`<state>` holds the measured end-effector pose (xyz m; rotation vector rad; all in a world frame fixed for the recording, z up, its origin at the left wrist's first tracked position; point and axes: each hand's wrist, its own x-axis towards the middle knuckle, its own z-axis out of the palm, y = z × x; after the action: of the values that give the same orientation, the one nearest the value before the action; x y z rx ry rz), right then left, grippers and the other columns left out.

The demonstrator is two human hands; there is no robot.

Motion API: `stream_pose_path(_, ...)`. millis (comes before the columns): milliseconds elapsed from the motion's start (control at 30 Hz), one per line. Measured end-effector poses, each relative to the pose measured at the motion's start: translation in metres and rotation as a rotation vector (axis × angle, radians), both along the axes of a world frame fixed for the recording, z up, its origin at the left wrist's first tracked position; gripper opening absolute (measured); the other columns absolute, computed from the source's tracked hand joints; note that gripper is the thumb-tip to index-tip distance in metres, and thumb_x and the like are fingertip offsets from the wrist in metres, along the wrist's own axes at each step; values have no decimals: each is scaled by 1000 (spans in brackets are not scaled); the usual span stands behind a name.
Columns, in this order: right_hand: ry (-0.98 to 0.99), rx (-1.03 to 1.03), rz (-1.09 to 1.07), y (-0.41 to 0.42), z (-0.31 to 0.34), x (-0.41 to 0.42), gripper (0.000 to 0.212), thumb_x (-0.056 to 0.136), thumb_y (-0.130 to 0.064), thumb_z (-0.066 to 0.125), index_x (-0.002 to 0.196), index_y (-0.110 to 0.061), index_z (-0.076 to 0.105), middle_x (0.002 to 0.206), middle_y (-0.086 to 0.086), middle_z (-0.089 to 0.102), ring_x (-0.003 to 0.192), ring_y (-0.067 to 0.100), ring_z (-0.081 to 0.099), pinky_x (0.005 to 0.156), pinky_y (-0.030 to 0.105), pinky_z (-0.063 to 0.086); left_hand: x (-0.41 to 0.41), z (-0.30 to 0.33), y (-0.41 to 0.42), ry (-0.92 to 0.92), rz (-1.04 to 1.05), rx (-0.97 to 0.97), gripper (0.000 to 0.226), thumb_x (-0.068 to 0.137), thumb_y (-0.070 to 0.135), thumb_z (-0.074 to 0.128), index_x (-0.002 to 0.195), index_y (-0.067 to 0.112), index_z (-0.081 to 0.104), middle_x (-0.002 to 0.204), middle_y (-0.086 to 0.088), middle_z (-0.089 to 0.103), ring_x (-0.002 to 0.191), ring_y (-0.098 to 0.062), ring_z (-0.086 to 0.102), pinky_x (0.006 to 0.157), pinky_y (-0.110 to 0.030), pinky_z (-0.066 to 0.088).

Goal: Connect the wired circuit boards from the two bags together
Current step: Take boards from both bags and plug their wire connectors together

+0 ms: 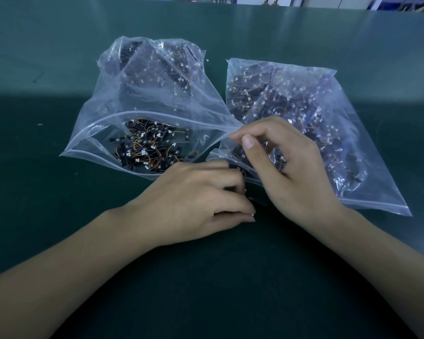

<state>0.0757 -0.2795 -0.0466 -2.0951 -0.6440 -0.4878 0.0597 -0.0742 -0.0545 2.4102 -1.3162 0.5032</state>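
Two clear zip bags lie on the green table, both full of small black circuit boards with orange wires and white plugs. The left bag (142,99) gapes open toward me, with loose boards (147,148) showing in its mouth. The right bag (304,133) lies flat. My left hand (194,194) has its fingers curled round a small black board (240,171) at the right bag's mouth. My right hand (287,165) lies over that bag's near corner, thumb and fingers bent toward the same spot; what it pinches is hidden.
The green table mat (59,69) runs wide to the left and toward me. Shelving and coloured bins (402,3) line the far edge at the top.
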Motion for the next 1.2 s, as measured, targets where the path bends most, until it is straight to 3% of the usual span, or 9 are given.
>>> stream_pose_path(167, 32, 33, 24, 0, 0, -1, 23, 113, -15, 53, 114, -12, 75, 107, -11, 69, 102, 15, 68, 89, 27, 51, -1, 5, -1, 114, 74, -322, 13, 103, 24, 73, 94, 18, 80, 89, 9, 70, 80, -14, 64, 72, -34, 54)
stream_pose_path(233, 55, 61, 44, -1, 1, -1, 28, 114, -19, 49, 115, -11, 76, 106, -10, 71, 101, 16, 69, 88, 34, 54, 0, 8, 2, 209, 133, -509, 14, 103, 20, 69, 92, 13, 75, 83, 10, 69, 71, -12, 62, 67, -27, 48)
stream_pose_path(333, 48, 41, 77, -2, 1, -2, 31, 113, -25, 50, 109, -11, 77, 101, -5, 75, 98, 21, 70, 87, 43, 54, 1, 10, 6, 306, 205, -690, 13, 105, 18, 67, 94, 12, 69, 78, -2, 69, 66, -24, 62, 60, -36, 47)
stream_pose_path(433, 1, 0, 107, 0, -1, -3, 20, 107, -23, 65, 104, -11, 79, 100, -10, 77, 93, 14, 68, 86, 37, 53, 1, 10, 6, 364, 238, -784, 12, 106, 16, 66, 94, 14, 66, 78, -5, 66, 70, -28, 62, 62, -45, 48)
stream_pose_path(533, -49, -8, 121, 1, 0, -2, 20, 104, -27, 68, 103, -11, 80, 97, -14, 75, 89, 9, 66, 86, 30, 51, 1, 11, 5, 387, 242, -814, 13, 106, 16, 66, 92, 15, 65, 77, -6, 65, 70, -27, 60, 63, -45, 48)
stream_pose_path(733, -118, -19, 96, 0, 0, 0, 13, 99, -23, 77, 96, -11, 81, 87, -8, 74, 80, 17, 65, 81, 31, 51, 0, 14, 3, 394, 251, -846, 15, 106, 21, 68, 94, 13, 70, 76, 9, 63, 68, -10, 56, 65, -24, 45)
stream_pose_path(933, -26, 146, 79, -3, 1, -1, 4, 100, -16, 76, 97, -16, 79, 88, -9, 76, 82, 10, 66, 82, 18, 45, 1, 19, 4, 300, 251, -802, 10, 104, 32, 68, 110, 25, 72, 103, 16, 62, 80, -13, 62, 68, -24, 52)
stream_pose_path(1067, 71, 205, 106, -4, 1, 1, 5, 101, -16, 75, 99, -16, 79, 88, -4, 77, 82, 14, 68, 79, 22, 48, 4, 12, 7, 265, 290, -674, 9, 103, 18, 72, 96, 14, 75, 92, 1, 67, 79, -22, 64, 66, -35, 50)
stream_pose_path(1200, 82, 196, 128, -5, 1, 1, 5, 101, -17, 74, 99, -16, 79, 89, -4, 77, 83, 12, 68, 81, 20, 46, 4, 13, 8, 248, 284, -666, 12, 102, 14, 73, 91, 9, 75, 87, -2, 65, 76, -22, 63, 64, -38, 48)
